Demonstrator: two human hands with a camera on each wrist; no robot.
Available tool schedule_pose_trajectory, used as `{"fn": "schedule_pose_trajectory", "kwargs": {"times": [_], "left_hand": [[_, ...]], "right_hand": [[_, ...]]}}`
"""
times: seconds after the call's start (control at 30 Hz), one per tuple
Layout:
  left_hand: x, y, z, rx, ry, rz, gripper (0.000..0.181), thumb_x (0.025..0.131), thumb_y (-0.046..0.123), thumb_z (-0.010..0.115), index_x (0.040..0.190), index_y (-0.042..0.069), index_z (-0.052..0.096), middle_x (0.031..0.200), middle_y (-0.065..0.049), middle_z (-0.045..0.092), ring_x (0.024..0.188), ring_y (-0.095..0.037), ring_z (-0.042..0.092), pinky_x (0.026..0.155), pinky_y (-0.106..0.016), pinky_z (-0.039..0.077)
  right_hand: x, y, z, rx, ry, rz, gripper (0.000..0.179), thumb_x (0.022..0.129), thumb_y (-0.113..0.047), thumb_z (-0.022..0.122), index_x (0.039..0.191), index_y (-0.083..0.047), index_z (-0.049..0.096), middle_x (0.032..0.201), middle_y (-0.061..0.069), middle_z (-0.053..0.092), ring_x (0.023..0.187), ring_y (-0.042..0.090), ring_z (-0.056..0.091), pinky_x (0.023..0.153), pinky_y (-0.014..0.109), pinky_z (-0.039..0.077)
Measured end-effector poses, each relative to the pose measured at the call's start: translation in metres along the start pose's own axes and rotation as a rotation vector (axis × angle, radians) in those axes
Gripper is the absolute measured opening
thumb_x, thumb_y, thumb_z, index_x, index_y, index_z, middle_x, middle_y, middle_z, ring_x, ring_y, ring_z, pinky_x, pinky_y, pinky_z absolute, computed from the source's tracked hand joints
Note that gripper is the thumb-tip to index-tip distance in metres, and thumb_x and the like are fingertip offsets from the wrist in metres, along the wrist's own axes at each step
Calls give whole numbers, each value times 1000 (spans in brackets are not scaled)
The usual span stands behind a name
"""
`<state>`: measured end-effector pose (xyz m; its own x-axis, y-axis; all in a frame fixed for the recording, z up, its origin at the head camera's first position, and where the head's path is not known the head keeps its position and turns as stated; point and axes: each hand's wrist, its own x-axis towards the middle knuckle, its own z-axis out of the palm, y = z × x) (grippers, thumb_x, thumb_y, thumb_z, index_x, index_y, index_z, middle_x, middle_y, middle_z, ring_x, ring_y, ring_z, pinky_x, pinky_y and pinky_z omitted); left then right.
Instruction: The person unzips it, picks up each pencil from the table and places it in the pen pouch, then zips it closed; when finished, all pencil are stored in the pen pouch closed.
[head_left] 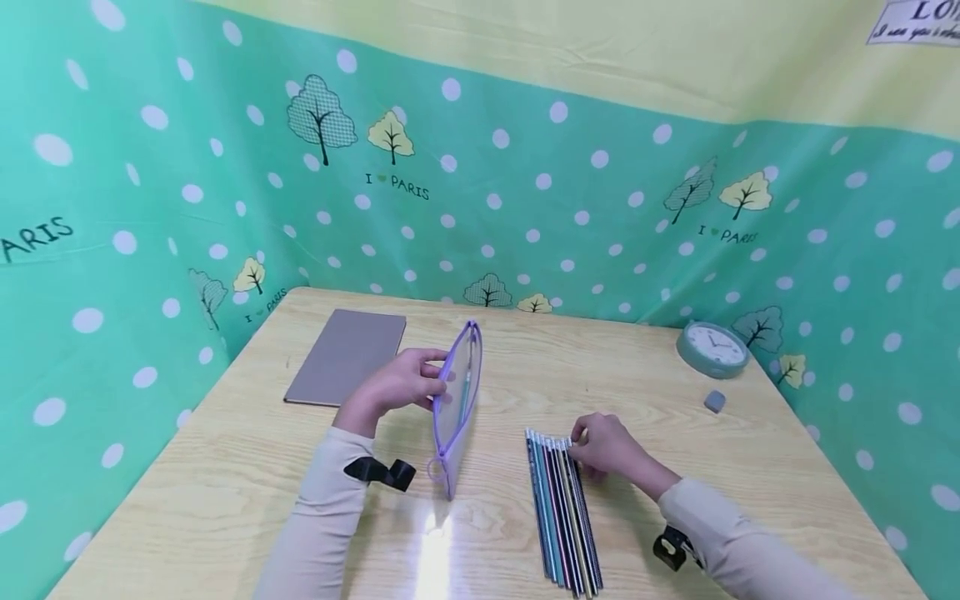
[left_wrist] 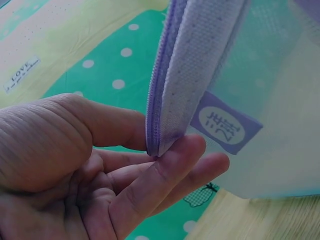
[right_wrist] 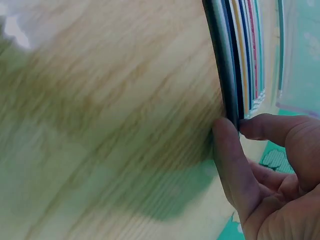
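My left hand [head_left: 401, 381] holds a see-through zip pouch [head_left: 450, 423] upright over the table, its purple zipper pulled open. In the left wrist view, thumb and fingers pinch the zipper edge beside a small purple label [left_wrist: 227, 122]. A teal pencil [head_left: 464, 400] shows inside the pouch. To the right, several pencils [head_left: 562, 517] lie side by side in a row, their eraser ends pointing away from me. My right hand [head_left: 611, 447] is at the far end of this row. Its thumb and index finger pinch the end of the outermost dark pencil [right_wrist: 226, 70].
A grey notebook [head_left: 348, 354] lies at the back left of the wooden table [head_left: 210, 467]. At the back right stand a round green clock [head_left: 712, 348] and a small grey-blue block [head_left: 715, 402]. A green dotted curtain [head_left: 525, 225] hangs behind the table.
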<state>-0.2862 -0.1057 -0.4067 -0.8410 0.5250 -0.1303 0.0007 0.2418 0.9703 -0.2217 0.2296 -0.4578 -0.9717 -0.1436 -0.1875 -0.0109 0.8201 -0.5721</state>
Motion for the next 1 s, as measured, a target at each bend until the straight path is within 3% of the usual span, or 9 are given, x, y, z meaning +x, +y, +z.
{"fn": "schedule_pose_trajectory", "kwargs": {"times": [0.13, 0.3, 0.4, 0.53, 0.63, 0.73, 0.87, 1.0], "left_hand": [[1, -1, 1, -3, -4, -6, 68, 92, -11, 57, 153, -16, 29, 134, -38, 59, 101, -37, 72, 82, -42, 67], [2, -1, 1, -1, 1, -14, 67, 92, -11, 56, 153, -16, 29, 134, -38, 59, 100, -37, 73, 81, -42, 67], [2, 1, 2, 1, 3, -21, 68, 92, -11, 56, 154, -16, 29, 134, -38, 59, 98, -35, 73, 81, -41, 67], [1, 3, 3, 5, 6, -28, 67, 93, -11, 55, 155, -15, 28, 135, -39, 58, 97, -34, 73, 82, -41, 67], [1, 3, 2, 7, 16, -30, 67, 93, -11, 55, 155, -15, 28, 136, -38, 58, 96, -34, 73, 81, -41, 67], [-1, 2, 1, 9, 19, -32, 67, 93, -11, 55, 155, -14, 28, 135, -38, 58, 95, -32, 74, 81, -41, 67], [-1, 1, 0, 6, 8, -18, 67, 93, -10, 56, 155, -14, 29, 135, -38, 59, 94, -30, 74, 81, -41, 67], [-2, 1, -1, 9, 2, -3, 66, 94, -9, 56, 154, -14, 30, 135, -38, 59, 92, -28, 74, 81, -41, 67]], "right_hand": [[0, -3, 8, -39, 47, 20, 14, 85, 3, 77, 87, 0, 63, 55, 4, 62, 40, 15, 61, 39, 28, 57], [-1, -2, 9, -24, 78, 24, 12, 84, 5, 75, 89, 2, 65, 62, 5, 65, 42, 15, 61, 41, 27, 57], [-1, -2, -1, 35, 117, 15, 12, 85, 4, 72, 95, 7, 67, 68, 7, 68, 47, 17, 64, 44, 28, 60], [0, -9, -28, 137, 240, -15, 24, 88, 2, 65, 109, 12, 67, 78, 14, 72, 52, 19, 68, 49, 30, 63], [-1, -21, -49, 269, 367, -35, 31, 91, 0, 61, 118, 13, 65, 85, 15, 73, 57, 15, 69, 55, 31, 65], [-3, -35, -65, 475, 504, -50, 32, 94, -1, 59, 123, 11, 64, 83, 6, 71, 60, 8, 68, 58, 29, 66], [-5, -52, -75, 782, 696, -102, 22, 96, 2, 58, 117, 5, 65, 75, -6, 63, 61, 5, 68, 55, 25, 64], [-5, -67, -78, 1023, 827, -168, 15, 97, 4, 60, 107, -6, 65, 76, -2, 60, 61, 7, 67, 52, 22, 62]]}}
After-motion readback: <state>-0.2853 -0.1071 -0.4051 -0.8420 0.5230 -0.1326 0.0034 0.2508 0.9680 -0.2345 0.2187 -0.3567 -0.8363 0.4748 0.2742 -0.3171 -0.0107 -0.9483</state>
